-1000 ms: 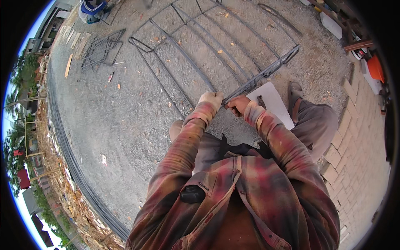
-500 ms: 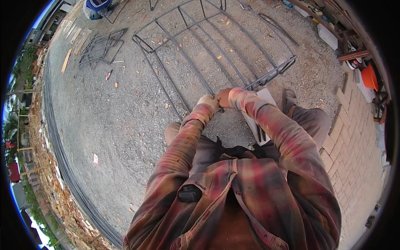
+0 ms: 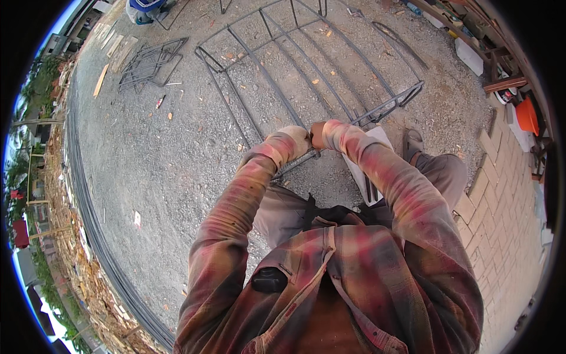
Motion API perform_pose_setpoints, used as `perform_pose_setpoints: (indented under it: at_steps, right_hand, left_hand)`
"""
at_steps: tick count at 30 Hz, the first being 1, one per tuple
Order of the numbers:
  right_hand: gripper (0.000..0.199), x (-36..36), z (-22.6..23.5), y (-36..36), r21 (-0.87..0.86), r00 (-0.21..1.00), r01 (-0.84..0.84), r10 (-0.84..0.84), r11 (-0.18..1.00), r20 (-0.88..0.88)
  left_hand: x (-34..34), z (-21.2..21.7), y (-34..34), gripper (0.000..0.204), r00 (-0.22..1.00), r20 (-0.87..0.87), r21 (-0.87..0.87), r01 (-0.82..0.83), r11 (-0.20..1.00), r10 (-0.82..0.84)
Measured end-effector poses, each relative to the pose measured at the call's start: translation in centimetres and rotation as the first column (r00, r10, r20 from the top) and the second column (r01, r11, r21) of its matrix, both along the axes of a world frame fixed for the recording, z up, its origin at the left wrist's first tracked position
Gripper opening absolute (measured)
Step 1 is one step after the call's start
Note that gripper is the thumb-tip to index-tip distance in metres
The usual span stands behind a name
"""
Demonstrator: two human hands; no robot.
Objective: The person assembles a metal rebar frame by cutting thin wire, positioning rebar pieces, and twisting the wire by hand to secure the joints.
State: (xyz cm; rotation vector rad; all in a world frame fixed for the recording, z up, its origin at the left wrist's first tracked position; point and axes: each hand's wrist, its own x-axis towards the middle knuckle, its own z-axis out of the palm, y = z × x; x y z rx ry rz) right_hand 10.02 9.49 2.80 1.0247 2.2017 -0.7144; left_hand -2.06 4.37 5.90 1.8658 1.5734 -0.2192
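Observation:
A cage of grey steel reinforcing bars [image 3: 266,78] lies on the gravel in front of me, its near end between my knees. My left hand [image 3: 296,138], in what looks like a pale glove, is closed round the bars at that near end. Right beside it, my right hand [image 3: 318,135] is bent into a fist at the same joint. Whatever its fingers pinch is hidden. Under my right forearm stands a pale, long piece [image 3: 359,177] with a dark slot, partly covered by the sleeve.
Square bar frames [image 3: 153,64] are heaped at the far left, near another person in blue [image 3: 145,6]. Long bars [image 3: 88,206] run along the left side. Bent bars [image 3: 401,44] lie beyond the cage. Paving [image 3: 489,189] and an orange bucket [image 3: 526,116] are on the right.
My left elbow has swung outward and the left wrist has turned over the bar. A cross bar below it now shows. Both hands stay at the same joint; the view has shifted slightly.

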Motion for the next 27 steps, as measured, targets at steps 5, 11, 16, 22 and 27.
perform_pose_setpoints:
  at_steps: [5,11,16,22,27]
  right_hand:
    - [0.022,-0.3,0.5,1.2,-0.041,0.999,0.034,-0.033,0.999,0.026]
    - [0.018,0.1,0.7,1.4,-0.213,0.996,0.076,-0.065,0.974,0.059]
    - [0.012,-0.5,1.7,0.0,-0.240,0.973,0.209,-0.179,0.948,0.144]
    - [0.030,-3.2,-2.8,-0.4,-0.145,0.731,-0.603,0.616,0.784,0.293]
    - [0.032,-3.5,-4.2,-0.6,0.100,0.700,-0.673,0.588,0.733,0.405]
  left_hand:
    - [0.7,-2.4,-0.8,0.039,0.971,0.110,-0.071,-0.205,0.976,0.212]
    - [2.5,-2.7,-4.9,0.037,0.690,0.479,-0.247,-0.488,0.837,0.543]
    - [-0.9,-2.5,-8.3,0.032,0.248,0.685,-0.642,-0.241,0.728,0.685]
    - [0.7,-11.1,-9.2,0.041,-0.018,0.436,-0.824,-0.411,0.391,0.900]
    - [3.9,-19.1,-5.7,0.054,-0.422,0.563,-0.776,-0.567,0.278,0.711]
